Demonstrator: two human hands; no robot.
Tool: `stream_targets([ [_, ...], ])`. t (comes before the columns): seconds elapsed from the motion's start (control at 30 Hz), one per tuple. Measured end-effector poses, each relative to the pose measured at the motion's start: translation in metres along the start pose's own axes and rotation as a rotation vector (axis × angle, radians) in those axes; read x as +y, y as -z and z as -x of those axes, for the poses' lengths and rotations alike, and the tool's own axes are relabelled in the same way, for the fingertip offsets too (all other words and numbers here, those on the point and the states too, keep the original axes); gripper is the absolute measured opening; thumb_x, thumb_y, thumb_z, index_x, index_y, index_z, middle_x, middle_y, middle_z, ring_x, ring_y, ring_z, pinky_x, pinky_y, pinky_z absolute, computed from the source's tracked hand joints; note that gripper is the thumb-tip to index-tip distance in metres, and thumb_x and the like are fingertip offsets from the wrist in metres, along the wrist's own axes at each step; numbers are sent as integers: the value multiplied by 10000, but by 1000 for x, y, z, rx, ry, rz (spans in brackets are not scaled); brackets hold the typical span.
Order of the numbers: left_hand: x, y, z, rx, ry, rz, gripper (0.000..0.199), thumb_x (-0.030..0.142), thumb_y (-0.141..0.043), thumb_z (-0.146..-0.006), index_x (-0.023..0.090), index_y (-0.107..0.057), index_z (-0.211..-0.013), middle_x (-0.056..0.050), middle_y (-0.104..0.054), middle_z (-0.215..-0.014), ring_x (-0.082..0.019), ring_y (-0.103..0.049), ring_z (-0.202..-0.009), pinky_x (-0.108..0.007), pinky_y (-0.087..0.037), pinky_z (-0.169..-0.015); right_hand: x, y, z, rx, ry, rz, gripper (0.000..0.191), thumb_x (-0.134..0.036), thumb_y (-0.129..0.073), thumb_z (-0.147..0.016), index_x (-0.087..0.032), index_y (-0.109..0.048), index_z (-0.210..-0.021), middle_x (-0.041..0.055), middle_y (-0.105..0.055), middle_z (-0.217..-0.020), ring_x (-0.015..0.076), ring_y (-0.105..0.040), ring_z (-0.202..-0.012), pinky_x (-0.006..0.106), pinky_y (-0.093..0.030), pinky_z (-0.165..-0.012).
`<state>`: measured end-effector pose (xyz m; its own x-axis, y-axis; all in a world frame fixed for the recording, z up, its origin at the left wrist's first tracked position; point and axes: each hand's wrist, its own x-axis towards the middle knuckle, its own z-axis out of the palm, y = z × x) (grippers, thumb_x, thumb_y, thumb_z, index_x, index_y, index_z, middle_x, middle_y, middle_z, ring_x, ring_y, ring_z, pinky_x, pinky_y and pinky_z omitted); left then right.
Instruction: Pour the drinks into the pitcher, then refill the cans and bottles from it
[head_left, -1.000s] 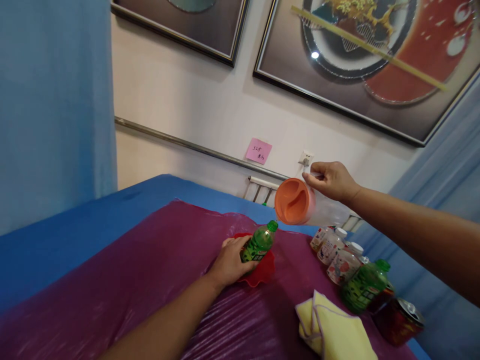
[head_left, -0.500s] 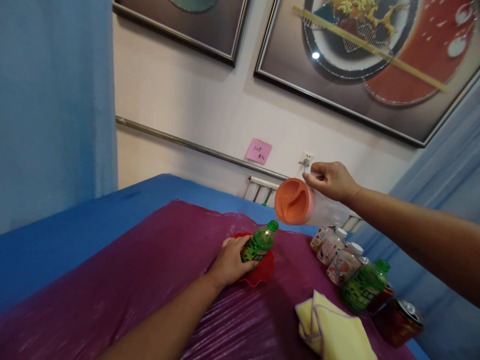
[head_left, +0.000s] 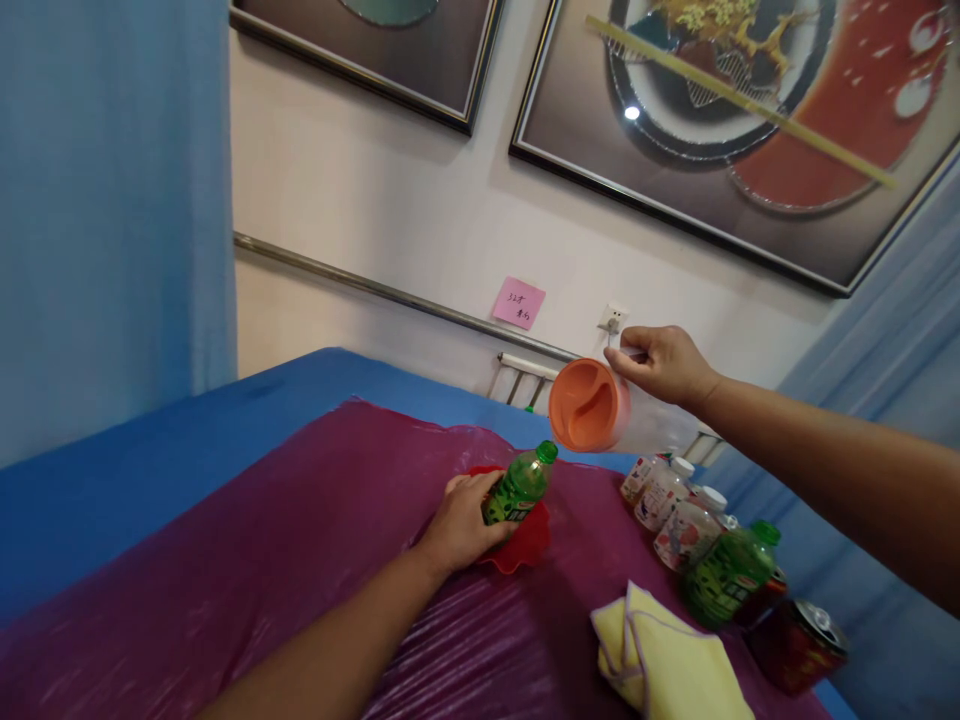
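Note:
My left hand (head_left: 471,522) is wrapped round a green-labelled plastic bottle (head_left: 519,488), which leans a little to the right. The bottle stands over a red wavy-edged dish (head_left: 529,545), partly hidden by the hand. Up to the right, my right hand (head_left: 664,365) is closed on the handle of a clear pitcher (head_left: 660,425) with an orange top (head_left: 589,405). That pitcher is tipped on its side, its orange end facing left, above and just right of the bottle's mouth. Whether liquid is flowing between them I cannot tell.
A purple plastic sheet (head_left: 300,520) covers much of the blue surface (head_left: 247,400). On the right lie a folded yellow cloth (head_left: 671,655), several clear bottles (head_left: 686,530), another green bottle (head_left: 731,570) and a dark red can (head_left: 799,645). A wall with a metal rail (head_left: 405,297) stands behind.

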<state>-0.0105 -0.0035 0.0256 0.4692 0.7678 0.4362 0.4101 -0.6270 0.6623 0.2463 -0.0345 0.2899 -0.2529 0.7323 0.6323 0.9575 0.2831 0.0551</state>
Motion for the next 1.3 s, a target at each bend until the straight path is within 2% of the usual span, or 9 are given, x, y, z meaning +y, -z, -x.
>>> stream_targets([
  [0.33, 1, 0, 0, 3, -4, -3, 644, 293, -841, -698, 250, -628, -1304, -69, -714, -1308, -324, -633, -1213, -469, -373, -1115, 0, 0, 1, -4, 11, -1, 400, -489, -549, -837, -237, -384, -574, -33, -365, -533, 118, -323, -529, 306, -255, -558],
  [1.3, 0, 0, 0, 9, 0, 6, 672, 310, -847, -688, 241, -625, -1318, -67, -718, -1294, -320, -632, -1209, -468, -383, -1110, -8, 3, 2, -14, 12, 19, 405, -521, -531, -816, -242, -372, -569, -28, -388, -521, 121, -330, -516, 308, -263, -553],
])
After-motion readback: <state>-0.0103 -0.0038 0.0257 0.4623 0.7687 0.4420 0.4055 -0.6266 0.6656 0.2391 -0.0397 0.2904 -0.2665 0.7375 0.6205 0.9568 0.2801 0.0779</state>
